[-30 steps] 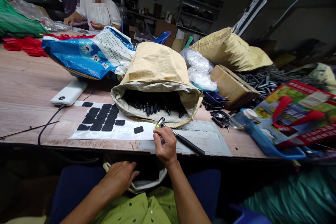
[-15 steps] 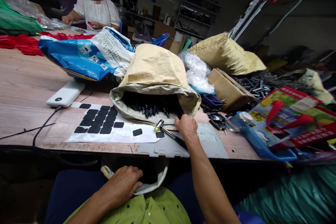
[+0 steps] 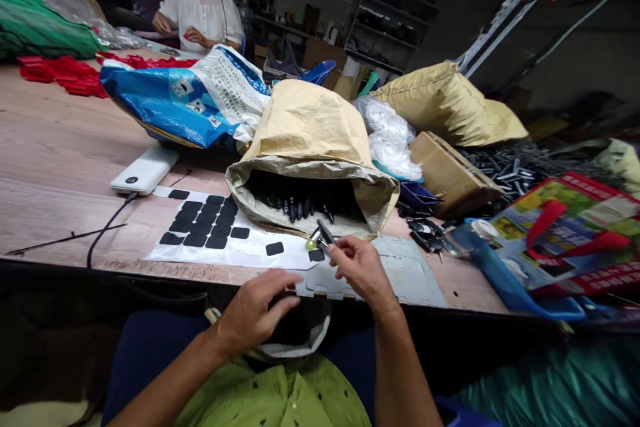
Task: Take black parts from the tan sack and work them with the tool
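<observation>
My right hand (image 3: pixel 363 270) pinches a small dark cylindrical piece (image 3: pixel 326 232) between thumb and fingers, just in front of the sack's mouth. Behind that piece lies a hammer (image 3: pixel 314 241) with a shiny head and a yellow-green face; the hand hides its handle. My left hand (image 3: pixel 263 303) hovers by the table's front edge, thumb and fingers apart, holding nothing. The beige sack (image 3: pixel 313 117) lies on its side, mouth towards me, with several black cylindrical pieces (image 3: pixel 300 208) inside. A white sheet with black rounded stickers (image 3: pixel 200 223) lies to the left.
Below the table edge, an open pale bag (image 3: pixel 300 349) sits at my lap. A white power bank (image 3: pixel 145 172) with a cable and a blue-white sack (image 3: pixel 185 103) are left. To the right are a brown box (image 3: pixel 450 170), a blue tray (image 3: pixel 525 297) and a colourful bag (image 3: pixel 575 233). Co-workers sit behind.
My right hand has drawn back from the sack's lower rim and now holds a dark cylindrical piece. My left hand has risen from the lap bag towards the table edge. The view has shifted slightly.
</observation>
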Tool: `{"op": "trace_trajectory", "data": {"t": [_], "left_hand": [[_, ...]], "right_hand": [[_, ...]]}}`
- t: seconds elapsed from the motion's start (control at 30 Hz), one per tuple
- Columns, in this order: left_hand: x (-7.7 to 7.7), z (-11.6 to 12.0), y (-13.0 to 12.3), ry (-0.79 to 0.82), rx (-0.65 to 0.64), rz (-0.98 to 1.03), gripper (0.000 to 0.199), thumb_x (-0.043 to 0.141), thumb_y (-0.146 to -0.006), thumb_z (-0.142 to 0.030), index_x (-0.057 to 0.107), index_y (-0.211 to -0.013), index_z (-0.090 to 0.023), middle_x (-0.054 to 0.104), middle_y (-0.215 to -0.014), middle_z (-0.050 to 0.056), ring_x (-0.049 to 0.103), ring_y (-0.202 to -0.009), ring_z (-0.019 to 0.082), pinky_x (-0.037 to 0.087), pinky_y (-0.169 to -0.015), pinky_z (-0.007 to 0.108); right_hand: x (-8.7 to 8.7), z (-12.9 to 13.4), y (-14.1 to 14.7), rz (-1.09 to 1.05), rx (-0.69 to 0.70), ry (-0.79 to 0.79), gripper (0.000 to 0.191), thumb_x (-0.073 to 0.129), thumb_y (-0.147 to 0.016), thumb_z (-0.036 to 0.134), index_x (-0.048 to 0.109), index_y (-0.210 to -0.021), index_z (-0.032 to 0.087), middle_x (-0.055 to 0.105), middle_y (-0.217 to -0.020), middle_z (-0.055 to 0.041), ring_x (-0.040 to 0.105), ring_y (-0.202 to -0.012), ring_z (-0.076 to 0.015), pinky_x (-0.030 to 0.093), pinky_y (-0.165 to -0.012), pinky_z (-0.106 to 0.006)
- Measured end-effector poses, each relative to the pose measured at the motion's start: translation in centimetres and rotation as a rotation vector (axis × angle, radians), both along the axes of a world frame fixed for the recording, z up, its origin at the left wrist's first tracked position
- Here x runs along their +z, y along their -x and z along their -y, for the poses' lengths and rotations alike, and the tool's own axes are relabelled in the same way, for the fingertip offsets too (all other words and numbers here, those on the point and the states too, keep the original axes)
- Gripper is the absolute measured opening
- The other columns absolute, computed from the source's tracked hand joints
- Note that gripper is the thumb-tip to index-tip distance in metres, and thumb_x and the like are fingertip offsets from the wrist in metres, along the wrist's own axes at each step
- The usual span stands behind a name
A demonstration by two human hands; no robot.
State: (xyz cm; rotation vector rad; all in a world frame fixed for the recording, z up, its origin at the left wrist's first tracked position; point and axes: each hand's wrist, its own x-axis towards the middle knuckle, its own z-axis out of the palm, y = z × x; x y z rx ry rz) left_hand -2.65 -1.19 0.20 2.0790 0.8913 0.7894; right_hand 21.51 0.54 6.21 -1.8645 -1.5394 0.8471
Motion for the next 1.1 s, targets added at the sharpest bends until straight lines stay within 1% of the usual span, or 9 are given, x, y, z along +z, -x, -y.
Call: {"op": "trace_trajectory", "data": {"t": [0.1, 0.17, 0.23, 0.33, 0.43, 0.63, 0.8, 0.97, 1.1], "left_hand": [[0.8, -3.2, -1.4, -0.286, 0.186, -0.004, 0.046, 0.060, -0.093, -0.027, 0.055, -0.139, -0.027, 0.062, -0.134, 0.009, 0.052, -0.124, 0.029, 0.039, -0.108, 0.044], [0.7, -5.3, -2.1, -0.392, 0.178, -0.080, 0.055, 0.067, -0.088, -0.026, 0.054, -0.142, -0.027, 0.059, -0.140, 0.009, 0.047, -0.128, 0.031, 0.032, -0.112, 0.048], [0.1, -6.8, -2.5, -0.414, 0.122, -0.132, 0.056, 0.070, -0.086, -0.026, 0.057, -0.140, -0.027, 0.062, -0.137, 0.007, 0.047, -0.126, 0.031, 0.031, -0.110, 0.048], [-1.1, -8.1, -2.6, -0.386, 0.061, -0.135, 0.039, 0.069, -0.086, -0.027, 0.068, -0.125, -0.026, 0.071, -0.120, 0.005, 0.049, -0.119, 0.029, 0.032, -0.105, 0.046], [-1.8, -8.5, -2.6, -0.345, 0.045, -0.098, 0.022, 0.069, -0.088, -0.028, 0.075, -0.109, -0.026, 0.073, -0.106, 0.004, 0.051, -0.112, 0.027, 0.034, -0.101, 0.044], [-1.8, -8.9, -2.5, -0.286, 0.030, -0.100, 0.015, 0.070, -0.088, -0.028, 0.075, -0.102, -0.025, 0.073, -0.100, 0.004, 0.051, -0.108, 0.025, 0.033, -0.098, 0.041], [-1.8, -8.9, -2.4, -0.270, 0.010, -0.102, 0.014, 0.064, -0.092, -0.027, 0.072, -0.104, -0.024, 0.073, -0.100, 0.003, 0.051, -0.104, 0.023, 0.032, -0.095, 0.039], [-2.0, -9.0, -2.4, -0.269, -0.009, -0.098, 0.014, 0.062, -0.093, -0.027, 0.070, -0.104, -0.024, 0.072, -0.099, 0.003, 0.051, -0.103, 0.023, 0.032, -0.095, 0.041], [-2.3, -9.0, -2.3, -0.285, -0.035, -0.084, 0.013, 0.062, -0.092, -0.027, 0.070, -0.102, -0.024, 0.071, -0.097, 0.002, 0.051, -0.103, 0.023, 0.032, -0.095, 0.041]], "right_hand": [[-1.8, 0.9, 1.2, -0.015, 0.066, -0.055, 0.025, 0.061, -0.087, 0.045, 0.066, -0.085, 0.020, 0.064, -0.065, 0.0017, 0.055, -0.054, -0.0119, 0.039, -0.052, -0.021], [-2.6, 1.2, 1.7, 0.054, 0.098, -0.091, 0.021, 0.064, -0.087, 0.042, 0.066, -0.084, 0.021, 0.062, -0.065, 0.0029, 0.053, -0.056, -0.0111, 0.038, -0.053, -0.021], [-3.2, 1.3, 2.0, 0.078, 0.137, -0.095, 0.019, 0.063, -0.087, 0.040, 0.066, -0.084, 0.021, 0.061, -0.066, 0.0032, 0.051, -0.056, -0.0106, 0.037, -0.053, -0.020], [-3.7, 1.3, 2.2, 0.047, 0.148, -0.106, 0.019, 0.062, -0.088, 0.039, 0.066, -0.085, 0.021, 0.059, -0.066, 0.0036, 0.050, -0.056, -0.0099, 0.036, -0.053, -0.020], [-4.2, 1.1, 2.1, -0.008, 0.157, -0.108, 0.018, 0.065, -0.086, 0.036, 0.067, -0.094, 0.021, 0.058, -0.068, 0.0046, 0.047, -0.055, -0.0089, 0.036, -0.053, -0.020], [-4.5, 0.8, 1.6, -0.003, 0.220, -0.092, 0.021, 0.069, -0.084, 0.034, 0.067, -0.101, 0.022, 0.058, -0.069, 0.0063, 0.048, -0.057, -0.0085, 0.037, -0.055, -0.020], [-4.9, 1.0, 1.7, 0.175, 0.269, -0.242, 0.018, 0.065, -0.091, 0.039, 0.068, -0.094, 0.022, 0.059, -0.071, 0.0034, 0.052, -0.066, -0.0115, 0.036, -0.062, -0.022], [-5.7, 1.3, 2.3, 0.284, 0.250, -0.366, 0.025, 0.059, -0.097, 0.045, 0.065, -0.093, 0.020, 0.061, -0.074, 0.0000, 0.052, -0.068, -0.0129, 0.035, -0.065, -0.024], [-6.2, 1.0, 2.7, 0.345, 0.240, -0.473, 0.033, 0.054, -0.099, 0.043, 0.059, -0.077, 0.020, 0.059, -0.071, -0.0022, 0.051, -0.068, -0.0137, 0.033, -0.066, -0.026]]}}
